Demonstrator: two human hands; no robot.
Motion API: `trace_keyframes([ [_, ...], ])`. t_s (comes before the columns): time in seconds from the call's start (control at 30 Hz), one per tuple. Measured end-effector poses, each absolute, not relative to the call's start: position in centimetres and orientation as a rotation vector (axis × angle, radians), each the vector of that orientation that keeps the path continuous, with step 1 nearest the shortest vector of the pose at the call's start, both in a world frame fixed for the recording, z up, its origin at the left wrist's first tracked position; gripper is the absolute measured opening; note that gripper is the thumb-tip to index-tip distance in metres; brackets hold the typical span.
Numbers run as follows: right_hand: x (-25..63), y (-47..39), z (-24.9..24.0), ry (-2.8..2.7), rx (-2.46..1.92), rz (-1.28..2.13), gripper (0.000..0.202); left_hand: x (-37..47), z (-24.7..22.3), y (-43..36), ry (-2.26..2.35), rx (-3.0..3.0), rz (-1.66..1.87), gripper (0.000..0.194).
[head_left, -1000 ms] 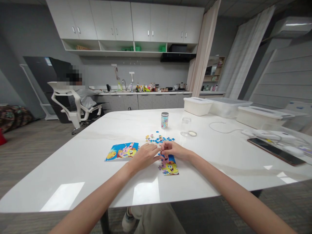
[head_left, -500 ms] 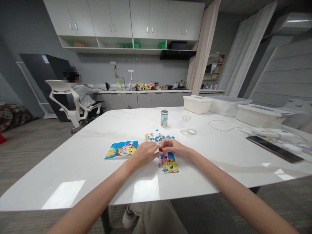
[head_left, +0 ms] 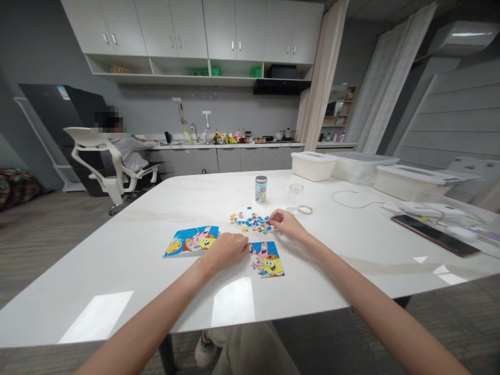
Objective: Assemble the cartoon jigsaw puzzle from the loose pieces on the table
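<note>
Kitchen cabinets (head_left: 172,31) line the room beyond a white table (head_left: 148,213). The right hand (head_left: 288,225) has thumb and forefinger narrowly spaced at a dark red piece (head_left: 268,223) beside the loose puzzle pieces (head_left: 253,222); whether it is gripped cannot be told. The left hand (head_left: 231,248), palm down, fingers curled, lies between the printed picture (head_left: 191,240) and the joined puzzle section (head_left: 269,260); its grip is hidden. Compared with the earlier frame, the hands are apart, the right farther from the wearer.
</note>
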State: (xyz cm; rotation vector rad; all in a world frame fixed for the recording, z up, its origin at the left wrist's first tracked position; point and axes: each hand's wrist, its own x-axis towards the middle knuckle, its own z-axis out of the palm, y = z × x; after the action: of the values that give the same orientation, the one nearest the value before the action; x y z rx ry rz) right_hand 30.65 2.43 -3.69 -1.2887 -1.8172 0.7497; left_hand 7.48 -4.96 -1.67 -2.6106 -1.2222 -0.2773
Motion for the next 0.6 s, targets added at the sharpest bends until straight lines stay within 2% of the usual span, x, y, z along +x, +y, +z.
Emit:
trace_keyframes([
  [0.2,33.6,2.8,-3.6,-1.851,-1.598,0.369,0.011,7.4,-1.8,-5.2,-1.268,-2.610,-0.146,0.037],
  [0.6,33.3,2.4,-3.5,-1.970,-1.746,0.174,0.018,7.2,-1.3,-4.9,-1.411,-2.556,-0.016,0.038],
])
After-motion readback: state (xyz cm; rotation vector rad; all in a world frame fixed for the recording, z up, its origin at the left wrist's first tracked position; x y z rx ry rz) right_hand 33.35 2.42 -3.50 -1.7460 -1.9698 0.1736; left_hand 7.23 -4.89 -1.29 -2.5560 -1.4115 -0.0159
